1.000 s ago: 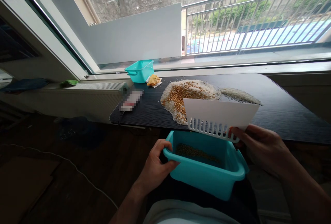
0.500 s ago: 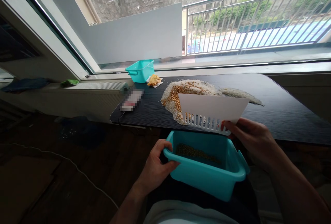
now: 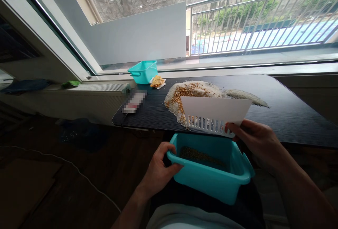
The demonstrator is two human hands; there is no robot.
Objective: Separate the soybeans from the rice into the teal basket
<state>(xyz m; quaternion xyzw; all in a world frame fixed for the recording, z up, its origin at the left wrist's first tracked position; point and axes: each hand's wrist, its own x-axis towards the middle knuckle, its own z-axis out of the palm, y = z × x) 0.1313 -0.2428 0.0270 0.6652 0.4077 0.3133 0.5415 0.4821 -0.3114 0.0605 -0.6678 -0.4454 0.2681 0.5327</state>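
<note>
My left hand (image 3: 161, 169) grips the left rim of a turquoise plastic bin (image 3: 208, 178), thumb and fingers closed round its corner. Small dark greenish grains (image 3: 199, 155) lie on the bin's floor. In my right hand (image 3: 252, 139) is a white slotted scraper (image 3: 215, 109), pinched at its lower right corner. Its slotted edge points down at the table's front edge, just above the bin. Behind the scraper, a heap of white grains mixed with yellow-brown beans (image 3: 185, 93) spreads over the table, partly hidden by it. A paler greenish grain pile (image 3: 245, 96) adjoins the heap's right side.
The dark table (image 3: 287, 116) runs along the window. A smaller turquoise basket (image 3: 144, 72) stands at its back left, beside a yellowish lump on white paper (image 3: 157, 81). A blurred-out flat object (image 3: 134, 102) with a cable lies at the left edge. A radiator (image 3: 100, 98) is further left.
The white scraper has shifted slightly left in my right hand. My left hand and the bin stay in place.
</note>
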